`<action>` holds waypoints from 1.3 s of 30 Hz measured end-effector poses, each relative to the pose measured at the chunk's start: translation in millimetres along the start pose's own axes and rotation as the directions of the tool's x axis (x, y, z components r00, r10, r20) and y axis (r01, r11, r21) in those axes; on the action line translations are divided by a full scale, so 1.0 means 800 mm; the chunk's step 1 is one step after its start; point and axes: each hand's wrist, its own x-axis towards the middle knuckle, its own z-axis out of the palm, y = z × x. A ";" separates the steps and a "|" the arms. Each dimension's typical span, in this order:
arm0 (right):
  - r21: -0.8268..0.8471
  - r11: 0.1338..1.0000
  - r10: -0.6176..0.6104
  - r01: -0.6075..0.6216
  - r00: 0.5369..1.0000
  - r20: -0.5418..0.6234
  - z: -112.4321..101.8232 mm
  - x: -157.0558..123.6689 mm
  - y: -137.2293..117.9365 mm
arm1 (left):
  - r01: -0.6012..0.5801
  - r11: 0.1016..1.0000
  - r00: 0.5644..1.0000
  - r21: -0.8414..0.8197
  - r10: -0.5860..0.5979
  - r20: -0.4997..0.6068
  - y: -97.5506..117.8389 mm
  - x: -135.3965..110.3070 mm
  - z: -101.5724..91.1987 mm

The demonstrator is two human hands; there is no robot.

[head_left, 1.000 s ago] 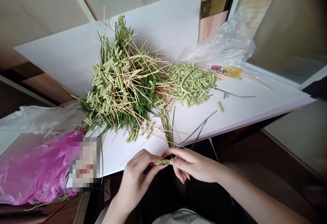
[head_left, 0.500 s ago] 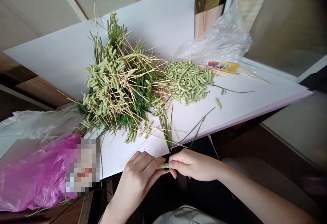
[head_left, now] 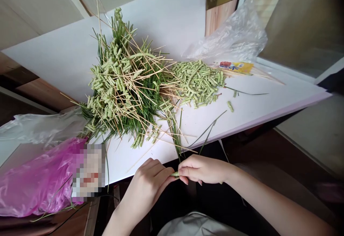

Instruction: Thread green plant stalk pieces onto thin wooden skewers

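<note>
**Two hands clamped on one green piece (head_left: 175, 174)**

The left hand (head_left: 150, 184) and right hand (head_left: 202, 169) meet just off the near edge of the white board (head_left: 242, 114). Their fingertips are pinched together on the green piece between them. So little of it shows that I'd only guess it is a cut stem. Beyond them, towards the board's left side, lies a heap of stalks (head_left: 123, 85) bristling with thin skewers. Loose cut pieces (head_left: 197, 80) are piled just right of it. A clear bag (head_left: 233, 38) sits at the far right corner and a pink bag (head_left: 40, 182) at the near left.
</note>
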 end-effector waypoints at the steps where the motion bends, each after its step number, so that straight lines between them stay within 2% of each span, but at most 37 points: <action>1: -0.016 1.000 -0.015 0.015 1.000 -0.013 -0.001 0.000 -0.001 | 0.009 1.000 1.000 -0.010 -0.009 0.013 0.000 -0.001 0.001; 6: -0.122 0.985 -0.134 0.126 0.989 -0.061 -0.005 -0.003 -0.011 | 0.128 0.969 0.987 -0.209 -0.104 0.124 0.001 -0.003 0.000; 8: -0.158 0.973 -0.178 0.166 0.981 -0.071 -0.004 -0.006 -0.014 | 0.202 0.920 0.972 -0.336 -0.148 0.182 0.002 -0.003 -0.001; 10: -0.263 0.935 -0.263 0.238 0.963 -0.063 -0.002 -0.008 -0.015 | 0.279 0.841 0.953 -0.464 -0.183 0.242 0.001 -0.003 -0.001; 12: -0.497 0.811 -0.382 0.309 0.923 -0.050 0.002 -0.011 -0.014 | 0.353 0.746 0.930 -0.564 -0.213 0.300 0.000 -0.005 0.000; 14: -0.730 0.606 -0.484 0.315 0.874 -0.025 0.007 -0.013 -0.014 | 0.418 0.659 0.905 -0.625 -0.242 0.350 -0.002 -0.008 0.001; 15: -0.804 0.517 -0.517 0.295 0.856 -0.018 0.010 -0.015 -0.015 | 0.446 0.618 0.892 -0.647 -0.252 0.374 -0.004 -0.010 0.002; 17: -0.880 0.396 -0.558 0.263 0.830 -0.003 0.015 -0.019 -0.020 | 0.500 0.526 0.865 -0.688 -0.264 0.427 -0.005 -0.015 0.002; 21: -0.946 0.241 -0.632 0.218 0.774 0.018 0.029 -0.027 -0.036 | 0.602 0.281 0.797 -0.748 -0.274 0.539 0.000 -0.016 -0.002; 24: -0.971 0.133 -0.725 0.198 0.687 0.041 0.032 -0.030 -0.044 | 0.653 0.085 0.738 -0.752 -0.296 0.607 0.013 -0.012 -0.003; 27: -0.981 0.078 -0.813 0.178 0.581 0.041 0.005 -0.040 -0.039 | 0.704 -0.049 0.671 -0.709 -0.283 0.686 0.019 -0.018 -0.008; 29: -0.988 0.114 -0.858 0.105 0.512 -0.044 -0.033 -0.055 -0.031 | 0.732 -0.028 0.645 -0.681 -0.294 0.705 0.010 -0.029 -0.018; 30: -0.983 0.178 -0.863 0.038 0.487 -0.137 -0.053 -0.064 -0.026 | 0.738 0.026 0.642 -0.675 -0.337 0.689 0.000 -0.035 -0.025; 31: -0.972 0.234 -0.862 -0.034 0.455 -0.224 -0.071 -0.072 -0.022 | 0.727 0.110 0.651 -0.678 -0.425 0.629 -0.013 -0.041 -0.033; 32: -0.951 0.297 -0.852 -0.088 0.425 -0.305 -0.085 -0.079 -0.019 | 0.717 0.234 0.659 -0.656 -0.532 0.531 -0.029 -0.045 -0.040; 33: -0.925 0.363 -0.822 -0.112 0.429 -0.374 -0.094 -0.083 -0.016 | 0.706 0.374 0.667 -0.602 -0.638 0.385 -0.047 -0.047 -0.047; 34: -0.897 0.427 -0.775 -0.114 0.465 -0.428 -0.097 -0.083 -0.015 | 0.693 0.495 0.678 -0.525 -0.696 0.238 -0.067 -0.046 -0.053; 35: -0.868 0.485 -0.709 -0.107 0.534 -0.461 -0.095 -0.080 -0.014 | 0.680 0.584 0.691 -0.442 -0.713 0.121 -0.087 -0.044 -0.055; 36: -0.841 0.531 -0.624 -0.104 0.624 -0.471 -0.088 -0.074 -0.014 | 0.689 0.632 0.685 -0.356 -0.728 0.033 -0.107 -0.040 -0.055; 37: -0.817 0.566 -0.529 -0.111 0.711 -0.463 -0.080 -0.067 -0.014 | 0.718 0.642 0.657 -0.268 -0.753 -0.045 -0.125 -0.035 -0.053; 38: -0.795 0.593 -0.432 -0.125 0.784 -0.446 -0.070 -0.058 -0.015 | 0.739 0.650 0.642 -0.178 -0.759 -0.108 -0.141 -0.030 -0.048; 39: -0.775 0.616 -0.347 -0.142 0.834 -0.429 -0.061 -0.050 -0.016 | 0.748 0.657 0.640 -0.095 -0.751 -0.162 -0.155 -0.025 -0.042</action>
